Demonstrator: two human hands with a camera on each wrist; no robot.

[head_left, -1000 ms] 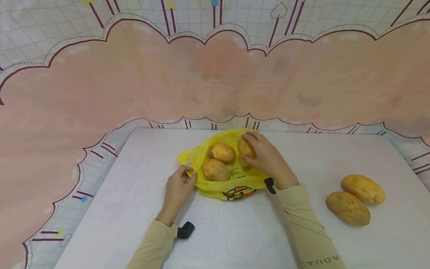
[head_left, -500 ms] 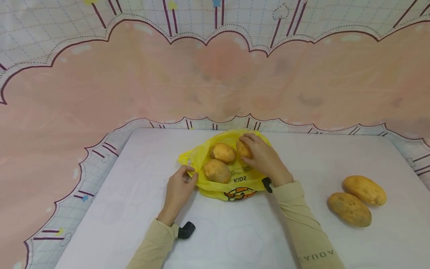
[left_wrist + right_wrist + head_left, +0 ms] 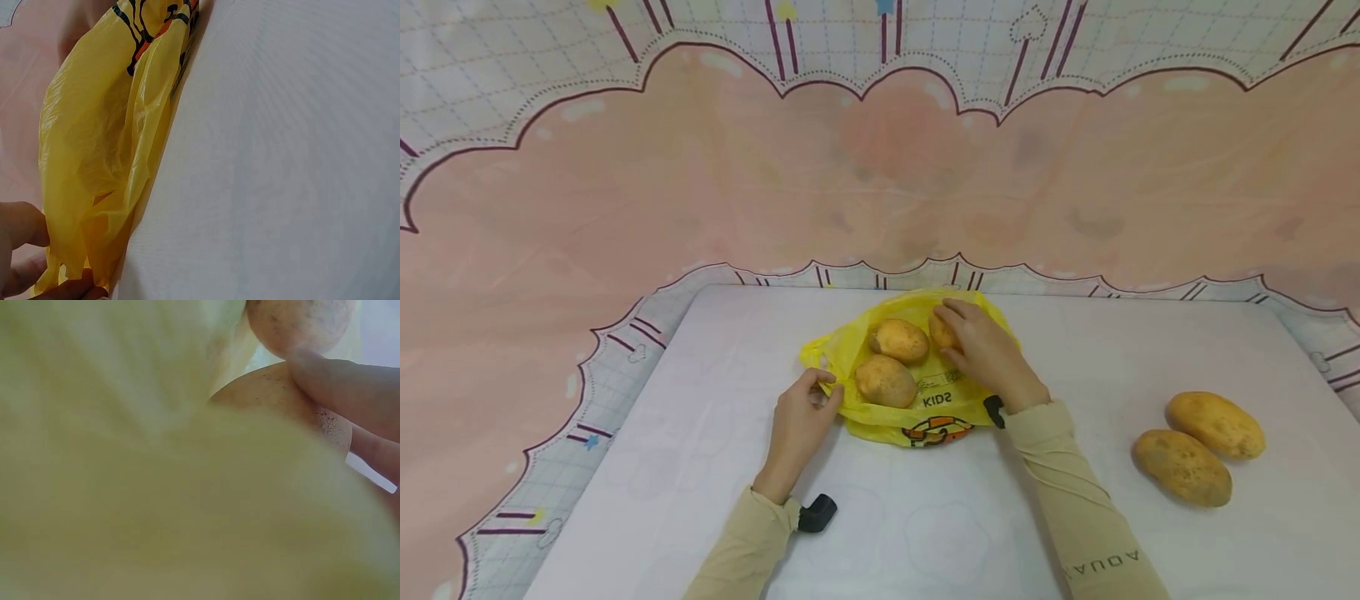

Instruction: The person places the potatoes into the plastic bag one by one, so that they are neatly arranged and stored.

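Observation:
A yellow plastic bag [image 3: 872, 421] with printed lettering lies spread on the table, its mouth facing up. Two potatoes, a rear one [image 3: 898, 341] and a front one [image 3: 885, 381], rest inside its left half. At the bag's right side my right hand [image 3: 988, 350] grips a third potato [image 3: 262, 390], partly covered by the fingers; blurred yellow plastic fills much of the right wrist view. My left hand [image 3: 801, 427] pinches the bag's left edge between thumb and fingers, and the left wrist view shows the plastic [image 3: 94, 144] stretching away from those fingertips.
Two more potatoes, a rear one [image 3: 1215, 425] and a front one [image 3: 1182, 467], lie side by side on the white table [image 3: 910, 525] at the right. A patterned cloth [image 3: 880, 183] hangs behind the table's back edge.
My right hand has moved slightly left and down with its potato, deeper over the bag. More lettering shows on the bag. My left hand holds its place.

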